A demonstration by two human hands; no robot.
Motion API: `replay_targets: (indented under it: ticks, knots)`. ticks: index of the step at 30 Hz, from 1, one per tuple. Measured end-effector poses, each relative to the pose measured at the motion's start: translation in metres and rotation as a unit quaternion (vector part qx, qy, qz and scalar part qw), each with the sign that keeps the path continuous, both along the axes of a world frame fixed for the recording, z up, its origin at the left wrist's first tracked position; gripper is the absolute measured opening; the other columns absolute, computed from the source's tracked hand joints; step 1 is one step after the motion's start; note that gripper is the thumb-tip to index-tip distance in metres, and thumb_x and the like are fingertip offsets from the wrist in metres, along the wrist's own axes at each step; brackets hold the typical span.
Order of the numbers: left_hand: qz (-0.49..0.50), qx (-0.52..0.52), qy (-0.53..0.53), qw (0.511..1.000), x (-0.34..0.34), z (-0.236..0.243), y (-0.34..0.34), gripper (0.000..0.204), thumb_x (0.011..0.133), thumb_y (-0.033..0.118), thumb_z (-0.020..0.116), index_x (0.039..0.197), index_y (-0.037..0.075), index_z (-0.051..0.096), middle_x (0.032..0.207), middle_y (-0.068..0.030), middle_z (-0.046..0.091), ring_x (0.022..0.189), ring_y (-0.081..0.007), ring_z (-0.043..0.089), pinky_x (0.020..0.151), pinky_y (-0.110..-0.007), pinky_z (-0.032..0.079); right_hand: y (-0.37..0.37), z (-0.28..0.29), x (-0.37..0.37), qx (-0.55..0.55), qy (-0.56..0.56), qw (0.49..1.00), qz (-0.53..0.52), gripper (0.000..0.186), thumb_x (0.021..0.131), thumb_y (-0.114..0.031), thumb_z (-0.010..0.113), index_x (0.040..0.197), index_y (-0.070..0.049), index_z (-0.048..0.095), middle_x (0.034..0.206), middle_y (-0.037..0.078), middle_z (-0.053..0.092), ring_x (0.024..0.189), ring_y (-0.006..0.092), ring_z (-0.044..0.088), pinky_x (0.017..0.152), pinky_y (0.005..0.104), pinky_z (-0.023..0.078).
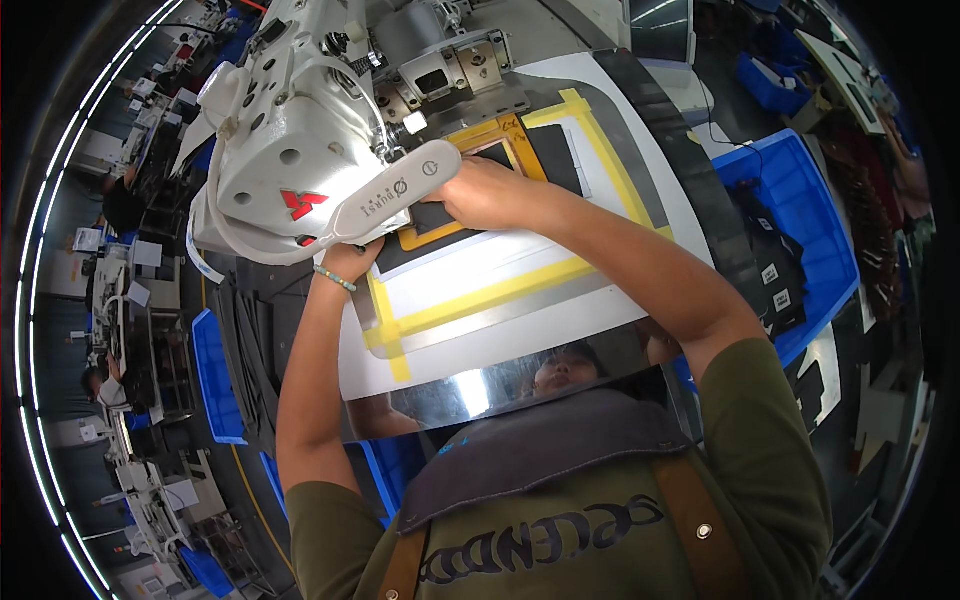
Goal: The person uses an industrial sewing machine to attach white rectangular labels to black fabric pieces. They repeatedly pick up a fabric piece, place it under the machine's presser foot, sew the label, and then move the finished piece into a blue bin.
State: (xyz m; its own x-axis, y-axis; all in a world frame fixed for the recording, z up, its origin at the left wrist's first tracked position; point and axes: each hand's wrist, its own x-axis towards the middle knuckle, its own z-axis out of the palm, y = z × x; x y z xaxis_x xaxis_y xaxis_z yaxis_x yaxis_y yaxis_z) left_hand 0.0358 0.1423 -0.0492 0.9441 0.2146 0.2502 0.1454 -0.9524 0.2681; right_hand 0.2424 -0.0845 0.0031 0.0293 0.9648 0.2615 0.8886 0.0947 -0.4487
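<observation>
A white sewing machine head (280, 150) stands over the work, with a pale paddle-shaped lamp (395, 190) in front of its needle area. Beneath it lies an orange-yellow rectangular frame (525, 150) on black sheet material (555, 165). My right hand (485, 192) rests over the frame's middle with bent fingers, their tips hidden by the lamp and by the hand itself. My left hand (352, 260), below a beaded bracelet, is at the black material's left edge. The machine and lamp cover most of its fingers, so its grip does not show.
Yellow tape (490, 297) borders a white sheet on the machine bed. A shiny metal plate (480, 390) lies along the near edge. Blue bins stand at right (835, 240) and left (215, 380), the right one holding black pieces. Dark strips (245, 340) hang beside the left bin.
</observation>
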Motion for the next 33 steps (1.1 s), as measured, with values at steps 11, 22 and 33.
replay_targets:
  ticks: [11, 22, 33]
  knots:
    - [0.082, 0.022, -0.031, 0.996, -0.011, -0.010, 0.005, 0.040, 0.085, 0.004, 0.068, 0.125, 0.004, 0.067, 0.124, -0.0186, 0.069, 0.120, -0.0370, 0.063, 0.105, -0.044, 0.048, -0.002, -0.014, 0.001, 0.052, -0.032, 0.995, 0.078, 0.033, 0.084, -0.003, 0.060, 0.111, -0.009, 0.078, 0.127, 0.003, 0.069, 0.125, 0.0266, 0.058, 0.109, 0.0425, 0.047]
    - [0.114, -0.089, -0.054, 0.988, -0.009, 0.002, -0.013, 0.036, 0.087, 0.001, 0.067, 0.123, -0.002, 0.066, 0.122, -0.0203, 0.069, 0.115, -0.0372, 0.065, 0.100, -0.043, 0.049, -0.023, -0.006, -0.012, 0.089, -0.040, 0.987, 0.127, 0.026, 0.083, -0.002, 0.065, 0.105, -0.005, 0.077, 0.121, 0.007, 0.070, 0.119, 0.0271, 0.061, 0.102, 0.0409, 0.051]
    - [-0.074, -0.003, -0.052, 0.996, -0.039, 0.084, -0.114, 0.026, 0.087, -0.005, 0.064, 0.112, 0.000, 0.071, 0.114, -0.0155, 0.070, 0.108, -0.0339, 0.067, 0.093, -0.041, 0.054, -0.114, 0.012, 0.024, 0.085, -0.131, 0.987, -0.034, 0.027, 0.089, -0.011, 0.066, 0.114, -0.001, 0.071, 0.122, 0.010, 0.069, 0.118, 0.0246, 0.061, 0.095, 0.0367, 0.051]
